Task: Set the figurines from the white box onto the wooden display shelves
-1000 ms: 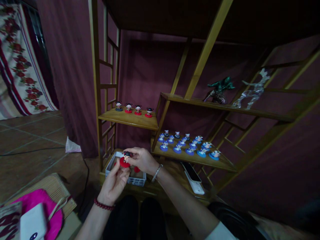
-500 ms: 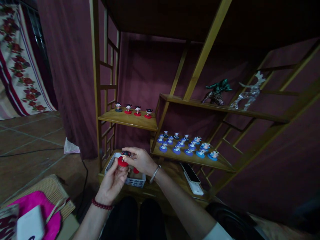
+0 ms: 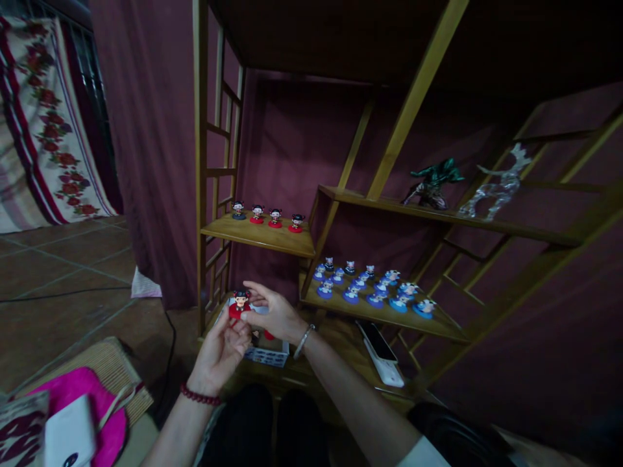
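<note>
A small doll figurine (image 3: 241, 301) with black hair buns and a red round base is held up in front of me, its face turned my way. My left hand (image 3: 221, 344) grips the base from below and the left. My right hand (image 3: 277, 316) has its thumb at the base's right edge, its fingers curved behind and above the figurine. Under both hands sits a patterned box (image 3: 268, 356), partly hidden, with red-based pieces inside. On the upper left shelf (image 3: 257, 238), several similar figurines (image 3: 275, 217) stand in a row, mostly on red bases.
Several purple and blue figurines (image 3: 351, 292) fill the lower right shelf (image 3: 438, 327). Above them stand a dark green figure (image 3: 433, 181) and a clear deer figure (image 3: 501, 185). A phone (image 3: 378, 341) lies below right. A white device (image 3: 71, 431) rests on pink cloth at left.
The figurine has turned more upright, its face now toward me. My right fingers have opened somewhat around it. The whole view has shifted slightly, moving the shelves rightward in the picture.
</note>
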`<move>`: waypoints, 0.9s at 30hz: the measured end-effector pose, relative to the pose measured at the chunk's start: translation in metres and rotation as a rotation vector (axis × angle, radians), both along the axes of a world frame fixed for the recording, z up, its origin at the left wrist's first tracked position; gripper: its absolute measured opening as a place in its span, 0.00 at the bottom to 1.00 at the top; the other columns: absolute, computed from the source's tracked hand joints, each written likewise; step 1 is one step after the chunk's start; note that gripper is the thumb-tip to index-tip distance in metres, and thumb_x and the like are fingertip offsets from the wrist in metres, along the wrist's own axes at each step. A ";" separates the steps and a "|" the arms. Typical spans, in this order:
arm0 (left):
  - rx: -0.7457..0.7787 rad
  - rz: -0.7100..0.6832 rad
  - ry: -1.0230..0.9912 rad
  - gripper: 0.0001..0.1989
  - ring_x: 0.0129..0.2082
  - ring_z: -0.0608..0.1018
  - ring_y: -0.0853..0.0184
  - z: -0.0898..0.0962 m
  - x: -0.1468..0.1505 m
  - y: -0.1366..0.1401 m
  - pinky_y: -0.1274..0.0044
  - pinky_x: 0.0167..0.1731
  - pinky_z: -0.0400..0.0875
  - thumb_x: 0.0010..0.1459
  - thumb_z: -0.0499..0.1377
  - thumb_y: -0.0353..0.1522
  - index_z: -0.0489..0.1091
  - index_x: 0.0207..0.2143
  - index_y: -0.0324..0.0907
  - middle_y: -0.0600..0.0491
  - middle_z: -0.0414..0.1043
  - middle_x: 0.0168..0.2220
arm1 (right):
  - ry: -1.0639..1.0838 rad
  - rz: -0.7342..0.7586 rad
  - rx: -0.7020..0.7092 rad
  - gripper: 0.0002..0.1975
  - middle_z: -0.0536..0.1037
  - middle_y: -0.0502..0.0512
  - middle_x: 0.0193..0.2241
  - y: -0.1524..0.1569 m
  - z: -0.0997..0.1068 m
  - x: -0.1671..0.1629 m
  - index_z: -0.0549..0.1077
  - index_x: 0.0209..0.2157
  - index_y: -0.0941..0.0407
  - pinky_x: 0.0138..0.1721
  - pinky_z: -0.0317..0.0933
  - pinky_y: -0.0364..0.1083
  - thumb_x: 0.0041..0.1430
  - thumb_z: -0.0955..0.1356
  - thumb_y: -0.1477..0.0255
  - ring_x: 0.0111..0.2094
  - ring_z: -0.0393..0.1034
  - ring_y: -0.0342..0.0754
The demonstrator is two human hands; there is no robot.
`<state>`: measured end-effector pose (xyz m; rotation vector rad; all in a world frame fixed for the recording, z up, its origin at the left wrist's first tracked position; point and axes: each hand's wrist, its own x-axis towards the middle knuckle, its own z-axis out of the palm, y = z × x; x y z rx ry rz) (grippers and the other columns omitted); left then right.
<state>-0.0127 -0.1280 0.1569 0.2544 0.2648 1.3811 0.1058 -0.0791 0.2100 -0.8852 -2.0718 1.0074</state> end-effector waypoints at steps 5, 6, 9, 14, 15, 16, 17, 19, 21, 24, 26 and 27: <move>0.012 0.024 -0.018 0.06 0.19 0.66 0.76 0.002 -0.002 0.002 0.85 0.15 0.58 0.54 0.54 0.30 0.67 0.30 0.36 0.55 0.64 0.21 | -0.018 -0.017 0.023 0.29 0.72 0.54 0.39 0.003 -0.002 -0.003 0.64 0.49 0.55 0.43 0.61 0.48 0.42 0.70 0.70 0.40 0.66 0.45; 0.007 0.028 -0.022 0.06 0.19 0.66 0.76 0.003 -0.002 0.003 0.85 0.15 0.58 0.54 0.54 0.30 0.67 0.30 0.36 0.55 0.65 0.21 | -0.017 -0.022 0.039 0.28 0.72 0.54 0.39 0.004 -0.002 -0.003 0.65 0.48 0.55 0.43 0.62 0.48 0.42 0.70 0.69 0.39 0.66 0.45; -0.014 0.020 -0.013 0.07 0.19 0.66 0.76 0.006 -0.002 0.006 0.85 0.15 0.58 0.54 0.54 0.31 0.67 0.32 0.36 0.55 0.65 0.21 | 0.011 -0.017 0.097 0.25 0.72 0.54 0.38 0.008 -0.001 -0.004 0.67 0.46 0.57 0.41 0.62 0.46 0.42 0.70 0.69 0.38 0.67 0.45; 0.006 0.027 0.018 0.07 0.19 0.66 0.76 0.014 -0.004 0.011 0.84 0.16 0.59 0.54 0.54 0.32 0.67 0.31 0.36 0.55 0.65 0.21 | -0.004 -0.023 0.151 0.18 0.72 0.53 0.34 0.011 0.003 -0.004 0.71 0.40 0.58 0.36 0.62 0.42 0.44 0.69 0.69 0.34 0.67 0.43; 0.012 0.028 0.020 0.07 0.19 0.66 0.77 0.015 -0.004 0.012 0.84 0.16 0.59 0.54 0.54 0.32 0.67 0.31 0.36 0.55 0.65 0.21 | -0.007 -0.020 0.145 0.17 0.73 0.52 0.33 0.011 0.004 -0.004 0.71 0.39 0.58 0.35 0.62 0.42 0.44 0.69 0.69 0.33 0.67 0.43; 0.017 0.028 0.023 0.07 0.18 0.66 0.77 0.017 -0.005 0.013 0.84 0.16 0.59 0.54 0.54 0.32 0.67 0.31 0.35 0.55 0.65 0.21 | -0.003 -0.013 0.134 0.16 0.73 0.51 0.31 0.011 0.005 -0.004 0.71 0.38 0.58 0.34 0.61 0.41 0.45 0.68 0.68 0.32 0.66 0.42; 0.021 0.031 0.025 0.07 0.18 0.66 0.77 0.019 -0.005 0.013 0.85 0.16 0.59 0.54 0.54 0.32 0.68 0.31 0.35 0.54 0.66 0.21 | 0.007 -0.004 0.121 0.16 0.73 0.51 0.30 0.011 0.006 -0.005 0.71 0.38 0.59 0.34 0.61 0.41 0.46 0.68 0.68 0.31 0.66 0.42; 0.017 0.041 0.028 0.07 0.18 0.66 0.77 0.023 -0.005 0.015 0.84 0.16 0.59 0.54 0.54 0.31 0.68 0.30 0.35 0.54 0.66 0.21 | 0.033 0.018 0.095 0.14 0.74 0.50 0.29 0.010 0.008 -0.006 0.71 0.37 0.59 0.33 0.61 0.40 0.47 0.68 0.69 0.30 0.66 0.41; 0.014 0.055 0.030 0.07 0.19 0.66 0.77 0.027 -0.005 0.016 0.84 0.15 0.59 0.54 0.54 0.31 0.68 0.30 0.34 0.53 0.67 0.21 | 0.065 0.029 0.067 0.14 0.74 0.50 0.30 0.009 0.011 -0.006 0.71 0.37 0.59 0.33 0.61 0.40 0.47 0.67 0.69 0.30 0.66 0.41; 0.017 0.065 0.047 0.08 0.18 0.67 0.76 0.033 -0.004 0.016 0.84 0.15 0.60 0.55 0.53 0.30 0.68 0.30 0.34 0.52 0.68 0.22 | 0.107 0.045 0.037 0.14 0.74 0.51 0.32 0.009 0.014 -0.008 0.71 0.37 0.59 0.34 0.62 0.41 0.46 0.68 0.69 0.32 0.67 0.42; 0.017 0.070 0.059 0.09 0.18 0.67 0.76 0.037 -0.003 0.016 0.84 0.15 0.60 0.55 0.52 0.31 0.68 0.30 0.34 0.52 0.68 0.22 | 0.128 0.043 0.046 0.14 0.74 0.51 0.32 0.010 0.016 -0.009 0.70 0.37 0.58 0.34 0.62 0.41 0.46 0.68 0.69 0.32 0.67 0.43; 0.015 0.076 0.065 0.09 0.18 0.67 0.76 0.039 -0.003 0.017 0.84 0.15 0.59 0.56 0.52 0.31 0.68 0.30 0.34 0.52 0.68 0.22 | 0.134 0.038 0.054 0.14 0.74 0.51 0.32 0.010 0.017 -0.009 0.71 0.37 0.58 0.34 0.62 0.41 0.47 0.68 0.68 0.32 0.67 0.43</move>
